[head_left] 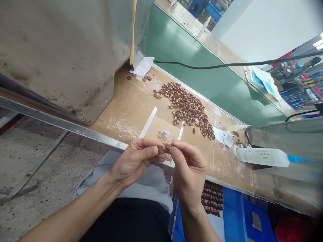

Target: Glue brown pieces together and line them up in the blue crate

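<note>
My left hand (142,155) is closed in a pinch on a small dark brown piece (160,148), held just above the near edge of the workbench. Fingertip to fingertip with it, my right hand (188,164) pinches a tiny brown-and-gold part (170,147). The two pieces meet or nearly meet between my fingers; their exact contact is too small to tell. Just beyond the fingertips sits a small clear round dish (164,135) on the cardboard, between two white tape strips. Farther back spreads a pile of small brown-and-copper parts (186,104).
A white bottle with a blue nozzle (263,157) lies at the right. Several brown discs (146,78) rest near a metal box (63,50) at the left. Below the bench, a blue crate (232,208) holds rows of parts (213,198). A black cable (191,67) crosses behind.
</note>
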Available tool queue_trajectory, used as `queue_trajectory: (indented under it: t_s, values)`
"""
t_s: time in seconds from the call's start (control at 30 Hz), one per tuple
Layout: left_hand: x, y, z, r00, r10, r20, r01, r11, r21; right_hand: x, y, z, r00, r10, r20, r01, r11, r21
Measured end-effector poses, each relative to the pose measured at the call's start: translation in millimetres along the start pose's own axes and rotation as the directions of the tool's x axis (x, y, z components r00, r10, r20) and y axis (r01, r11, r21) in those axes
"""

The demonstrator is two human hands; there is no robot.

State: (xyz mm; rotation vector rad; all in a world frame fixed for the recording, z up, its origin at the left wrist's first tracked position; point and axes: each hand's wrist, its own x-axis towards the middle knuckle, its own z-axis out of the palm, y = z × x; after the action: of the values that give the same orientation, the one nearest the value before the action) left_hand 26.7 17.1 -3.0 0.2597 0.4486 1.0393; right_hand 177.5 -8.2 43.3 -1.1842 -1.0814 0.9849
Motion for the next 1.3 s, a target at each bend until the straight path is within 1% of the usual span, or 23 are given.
queue_trajectory:
  t_s: [0.17,0.33,0.53,0.73,0.87,1.0,1.3]
  values:
    - [-1,1,0.2,1.0,0.001,-0.01,-0.001,1.0,-0.002,0,0,-1,1.0,-0.018,0.013,0.018,0.999,-0.033]
    - [0,1,1.3,0.999,-0.002,-0.032,0.002,1.0,0.014,-1,1,-2,0.998,-0.059,0.019,0.06,0.997,-0.053]
    - [-1,2,3.7,0.999,-0.007,-0.035,0.008,1.0,0.02,-1,0,-4,0.993,-0.113,0.035,0.116,0.986,-0.12]
    - [-7,3,6.6,0.998,-0.002,-0.07,0.006,0.999,0.052,-1,-2,-6,0.976,-0.208,0.058,0.216,0.948,-0.232]
    - [-9,5,10.0,0.995,-0.004,-0.103,0.01,0.998,0.062,0,-2,-9,0.971,-0.225,0.075,0.237,0.941,-0.242]
    - [-9,8,14.1,0.993,-0.032,-0.112,0.039,0.997,0.065,0,-2,-10,0.965,-0.248,0.084,0.262,0.929,-0.261]
    - [-13,14,19.1,0.987,-0.039,-0.154,0.053,0.995,0.09,1,-6,-11,0.926,-0.354,0.133,0.378,0.856,-0.352]
